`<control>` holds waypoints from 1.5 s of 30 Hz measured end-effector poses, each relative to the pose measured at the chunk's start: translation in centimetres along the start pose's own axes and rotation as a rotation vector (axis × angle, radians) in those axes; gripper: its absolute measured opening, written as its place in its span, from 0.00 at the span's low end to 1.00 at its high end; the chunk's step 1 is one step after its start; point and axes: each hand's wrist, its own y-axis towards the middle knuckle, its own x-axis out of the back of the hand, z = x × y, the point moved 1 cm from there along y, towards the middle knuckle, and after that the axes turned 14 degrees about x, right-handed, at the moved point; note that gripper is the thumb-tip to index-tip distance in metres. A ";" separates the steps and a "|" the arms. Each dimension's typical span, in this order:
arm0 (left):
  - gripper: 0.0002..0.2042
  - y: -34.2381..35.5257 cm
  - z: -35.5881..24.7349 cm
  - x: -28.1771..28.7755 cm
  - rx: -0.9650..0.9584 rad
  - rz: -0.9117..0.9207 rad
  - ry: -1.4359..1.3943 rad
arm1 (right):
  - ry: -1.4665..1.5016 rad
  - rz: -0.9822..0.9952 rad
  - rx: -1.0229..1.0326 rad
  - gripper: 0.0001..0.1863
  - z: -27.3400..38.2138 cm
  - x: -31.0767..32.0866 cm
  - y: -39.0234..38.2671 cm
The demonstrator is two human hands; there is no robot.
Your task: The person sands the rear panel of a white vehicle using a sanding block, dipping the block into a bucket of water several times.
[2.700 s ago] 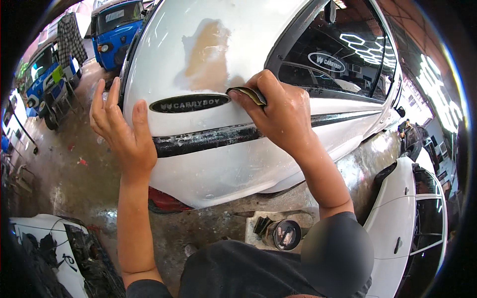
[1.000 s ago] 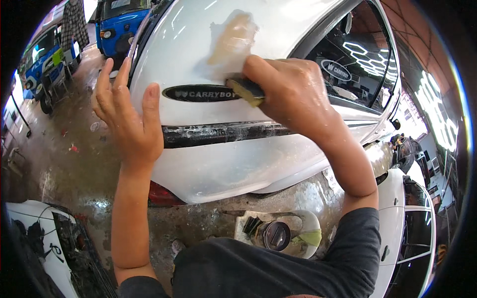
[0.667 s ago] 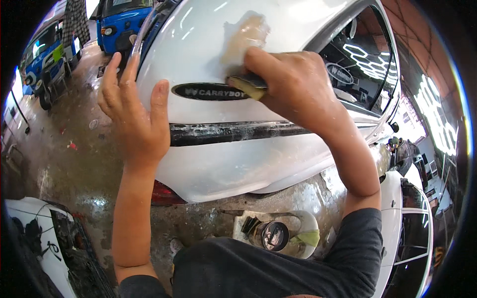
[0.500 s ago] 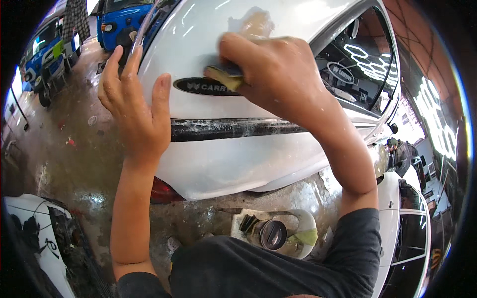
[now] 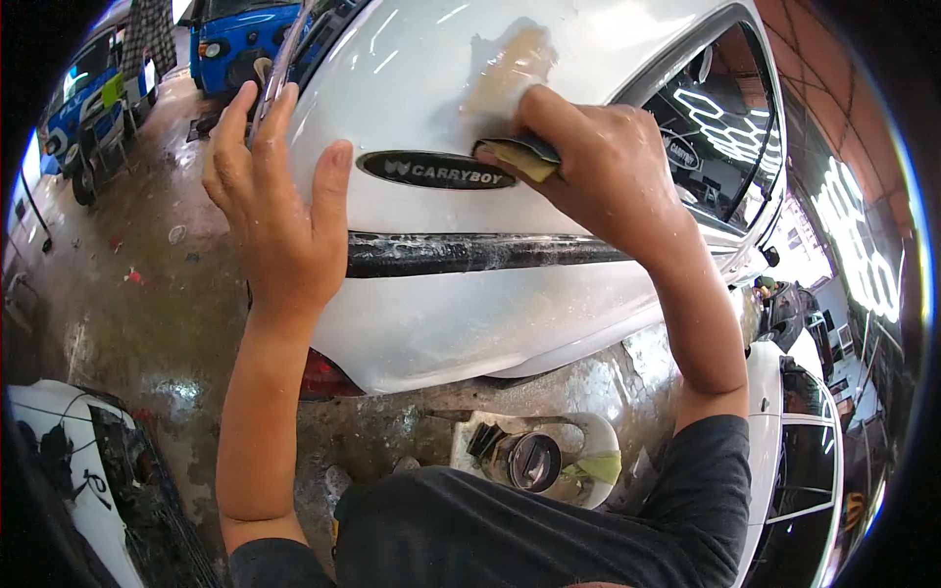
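My left hand [image 5: 274, 225] has its fingers spread at the left edge of a white vehicle's panel [image 5: 382, 98]; whether every fingertip touches it is unclear. My right hand [image 5: 613, 171] grips a folded abrasive sheet [image 5: 520, 159], dark with a yellowish face, against the panel at the upper right end of a dark oval badge [image 5: 436, 170]. Above the sheet lies a tan, smudged repair patch [image 5: 505, 69]. A wet-looking black trim strip [image 5: 461, 253] runs below the badge, and the side window [image 5: 720, 127] is to the right of my right hand.
Below, a whitish plastic stool [image 5: 588, 431] bears a round container [image 5: 534, 461], dark sheets and a green cloth. Blue small vehicles [image 5: 225, 44] stand at upper left, a white damaged body [image 5: 69, 421] at lower left, a white car [image 5: 769, 461] at lower right. The concrete floor [image 5: 167, 323] looks wet.
My right hand has shifted back and forth near the badge, most recently rightward, uncovering more of it. My left hand stays spread. The view has shifted, moving the patch rightward in it.
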 end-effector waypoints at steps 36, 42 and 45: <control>0.70 10.2 -7.9 0.3 -0.459 0.306 0.100 | 0.957 -0.064 -1.317 0.20 23.9 -11.5 -26.7; 0.69 8.2 -13.7 -3.7 -0.687 0.396 0.101 | 0.959 -0.086 -1.346 0.17 28.1 -11.6 -30.1; 0.69 6.7 -15.5 -4.8 -0.699 0.421 0.146 | 0.991 -0.162 -1.416 0.15 27.3 -10.8 -29.6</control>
